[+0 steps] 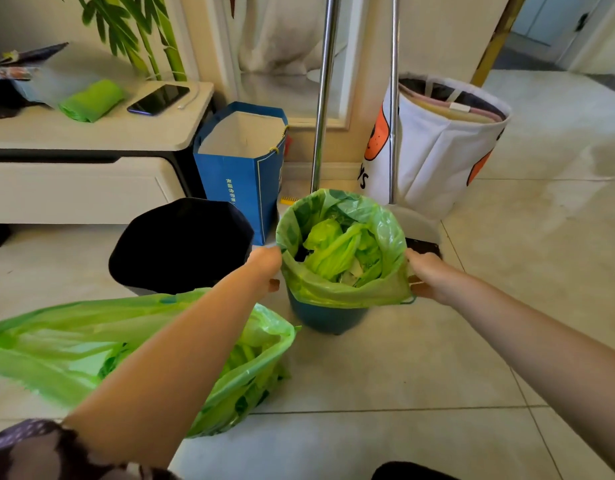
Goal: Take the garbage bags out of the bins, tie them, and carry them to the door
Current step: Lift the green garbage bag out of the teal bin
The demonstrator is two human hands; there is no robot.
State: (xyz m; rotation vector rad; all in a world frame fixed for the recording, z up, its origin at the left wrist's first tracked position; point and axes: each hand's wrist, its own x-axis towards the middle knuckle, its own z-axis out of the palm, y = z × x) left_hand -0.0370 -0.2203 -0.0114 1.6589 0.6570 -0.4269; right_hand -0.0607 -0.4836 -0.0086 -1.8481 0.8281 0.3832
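Note:
A small blue bin (328,318) stands on the tiled floor, lined with a green garbage bag (344,289) whose rim folds over its edge; green waste lies inside. My left hand (266,266) grips the bag's rim on its left side. On the opposite side my right hand (429,277) pinches the rim, pulling a flap outward. A second green garbage bag (74,348), filled and untied, lies on the floor at the lower left, partly under my left forearm. A black bin (181,245) with no liner stands to the left of the blue one.
A blue paper bag (242,168) stands behind the bins against a white cabinet (84,188) carrying a phone (159,98) and a roll of green bags (91,100). A broom and dustpan (418,226) and a white fabric basket (444,147) are behind the blue bin. A doorway is at the top right.

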